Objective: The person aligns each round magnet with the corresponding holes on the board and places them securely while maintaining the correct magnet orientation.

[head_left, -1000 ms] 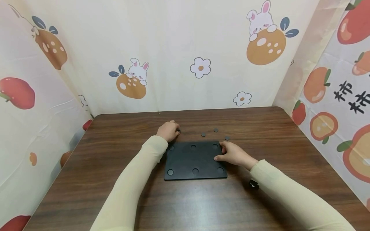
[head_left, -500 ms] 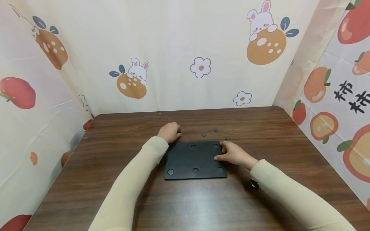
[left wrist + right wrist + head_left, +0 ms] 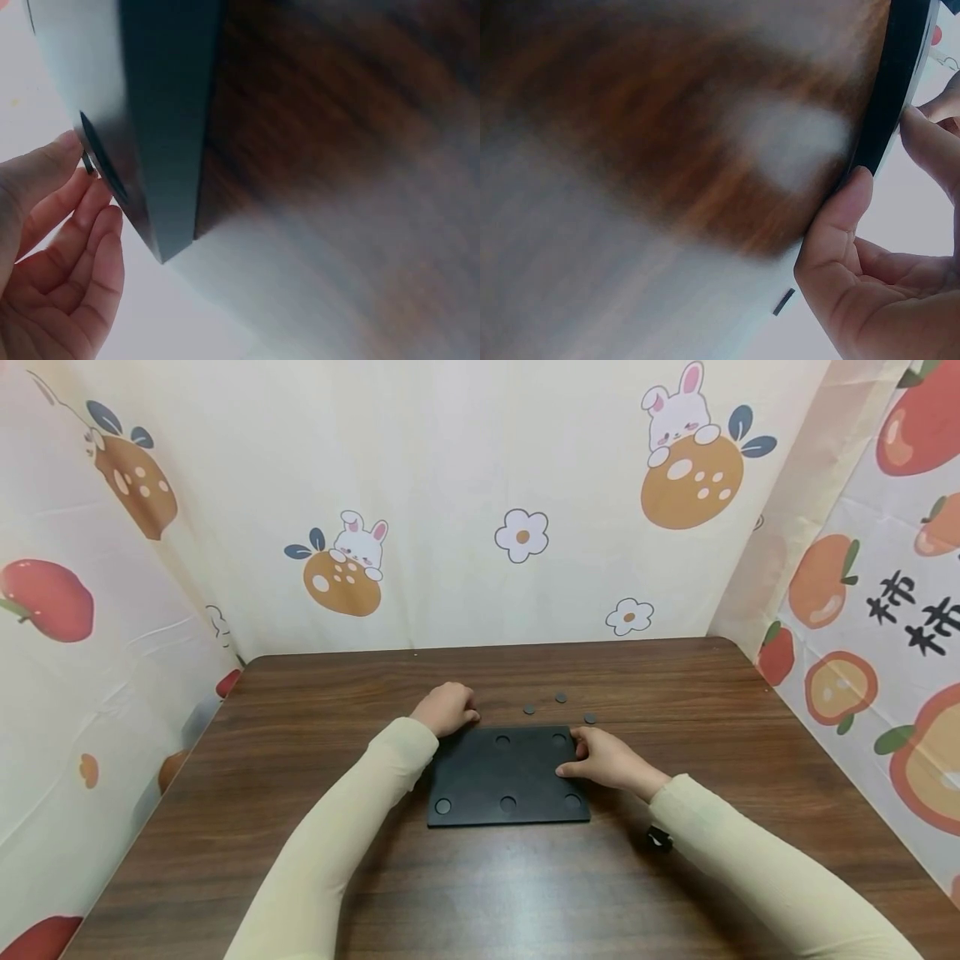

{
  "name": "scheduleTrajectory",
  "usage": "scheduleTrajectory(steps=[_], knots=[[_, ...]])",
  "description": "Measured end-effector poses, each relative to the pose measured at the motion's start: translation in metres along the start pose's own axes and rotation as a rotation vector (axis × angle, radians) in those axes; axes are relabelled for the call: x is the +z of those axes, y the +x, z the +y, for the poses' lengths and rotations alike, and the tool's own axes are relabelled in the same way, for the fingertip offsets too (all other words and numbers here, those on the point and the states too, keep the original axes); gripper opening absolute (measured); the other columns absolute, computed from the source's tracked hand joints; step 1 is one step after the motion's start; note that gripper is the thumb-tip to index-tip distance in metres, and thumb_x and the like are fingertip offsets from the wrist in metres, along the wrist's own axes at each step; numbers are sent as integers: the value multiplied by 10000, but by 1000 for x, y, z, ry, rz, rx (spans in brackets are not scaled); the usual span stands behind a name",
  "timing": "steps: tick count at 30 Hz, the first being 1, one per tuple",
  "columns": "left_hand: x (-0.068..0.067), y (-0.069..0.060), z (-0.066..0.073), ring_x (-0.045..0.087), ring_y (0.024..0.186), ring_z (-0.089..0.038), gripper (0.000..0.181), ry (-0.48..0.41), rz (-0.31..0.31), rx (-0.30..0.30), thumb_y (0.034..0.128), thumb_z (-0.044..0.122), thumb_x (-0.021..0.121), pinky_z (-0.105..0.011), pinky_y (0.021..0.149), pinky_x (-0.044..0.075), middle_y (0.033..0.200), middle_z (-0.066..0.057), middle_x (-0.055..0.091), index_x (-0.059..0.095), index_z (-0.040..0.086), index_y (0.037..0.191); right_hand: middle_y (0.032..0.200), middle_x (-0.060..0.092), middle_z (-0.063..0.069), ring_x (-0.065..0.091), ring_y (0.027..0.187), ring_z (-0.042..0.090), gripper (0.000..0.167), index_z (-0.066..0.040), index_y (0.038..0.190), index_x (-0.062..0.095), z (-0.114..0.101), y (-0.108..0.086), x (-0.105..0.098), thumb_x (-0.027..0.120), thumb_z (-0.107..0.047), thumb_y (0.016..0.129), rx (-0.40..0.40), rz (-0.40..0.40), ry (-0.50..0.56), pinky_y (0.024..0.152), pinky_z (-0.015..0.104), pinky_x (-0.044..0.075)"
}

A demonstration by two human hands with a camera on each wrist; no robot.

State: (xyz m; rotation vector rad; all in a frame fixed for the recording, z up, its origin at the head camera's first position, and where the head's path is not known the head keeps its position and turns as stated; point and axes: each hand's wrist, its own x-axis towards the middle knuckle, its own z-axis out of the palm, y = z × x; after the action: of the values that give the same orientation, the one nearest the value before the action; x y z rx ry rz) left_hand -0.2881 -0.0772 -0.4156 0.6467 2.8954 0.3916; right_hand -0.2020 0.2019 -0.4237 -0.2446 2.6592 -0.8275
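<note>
A black rectangular board (image 3: 487,777) with several round recesses lies on the table. At its far left corner is my left hand (image 3: 446,708), palm down. In the left wrist view, that hand's thumb and a fingertip pinch a small dark disc (image 3: 88,163), held close beside a round recess (image 3: 103,159) in the board. The head view hides this disc behind the hand. My right hand (image 3: 609,762) grips the board's right edge, thumb on the upper face. The right wrist view shows a finger (image 3: 844,210) of it against the board's side (image 3: 889,82).
Beyond the board lie three small dark discs, a left one (image 3: 528,710), a farther one (image 3: 561,698) and one (image 3: 590,718) near the right hand. The wooden table (image 3: 300,760) ends at a patterned curtain (image 3: 450,593). A black object (image 3: 658,838) sits under the right cuff.
My left hand has moved a little to the right and nearer, towards the board's far edge. The right hand, the board and the three loose discs have stayed in place.
</note>
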Motion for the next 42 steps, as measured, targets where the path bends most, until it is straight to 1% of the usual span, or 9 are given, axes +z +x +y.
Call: scheduleTrajectory(steps=[7, 14, 22, 29, 37, 42], knots=[[-2, -5, 3, 579, 754, -158, 139, -7, 28, 50, 936, 252, 677, -327, 738, 501, 880, -28, 674, 722, 127, 896, 1098, 586, 136, 523, 896, 215, 834, 55, 1464, 368, 0, 0, 1, 761, -357, 853, -6, 0, 0, 762, 350, 424], [-1, -8, 6, 621, 851, -161, 141, -37, 34, 68, 933, 263, 680, -337, 798, 528, 936, -16, 691, 741, 140, 965, 1086, 585, 135, 521, 880, 210, 829, 63, 1459, 370, 0, 0, 1, 762, -347, 854, -11, 1, 0, 747, 346, 419], [1, -14, 8, 631, 846, -151, 142, -63, 50, 96, 924, 274, 692, -332, 781, 533, 934, -3, 698, 749, 151, 968, 1066, 581, 124, 516, 864, 209, 830, 62, 1462, 365, 0, 1, 1, 758, -347, 856, -15, -2, -1, 738, 341, 410], [2, -17, 13, 638, 833, -133, 151, -57, 56, 112, 927, 279, 688, -319, 772, 537, 936, 7, 704, 752, 155, 985, 1097, 588, 133, 527, 888, 210, 830, 61, 1461, 367, 1, 2, 0, 759, -348, 855, -17, 3, -8, 753, 346, 429], [4, -22, 21, 617, 819, -119, 173, -55, 53, 128, 922, 289, 694, -307, 761, 527, 947, 2, 688, 744, 143, 997, 1066, 584, 125, 518, 867, 209, 824, 64, 1459, 370, 1, 1, 0, 760, -338, 855, -20, 7, -6, 738, 341, 414], [4, -24, 24, 616, 849, -129, 179, -46, 56, 143, 918, 297, 697, -313, 782, 521, 971, 0, 684, 744, 149, 1006, 1079, 586, 133, 523, 879, 212, 826, 64, 1457, 373, 0, 1, 0, 761, -346, 854, -19, 5, -5, 747, 344, 423]])
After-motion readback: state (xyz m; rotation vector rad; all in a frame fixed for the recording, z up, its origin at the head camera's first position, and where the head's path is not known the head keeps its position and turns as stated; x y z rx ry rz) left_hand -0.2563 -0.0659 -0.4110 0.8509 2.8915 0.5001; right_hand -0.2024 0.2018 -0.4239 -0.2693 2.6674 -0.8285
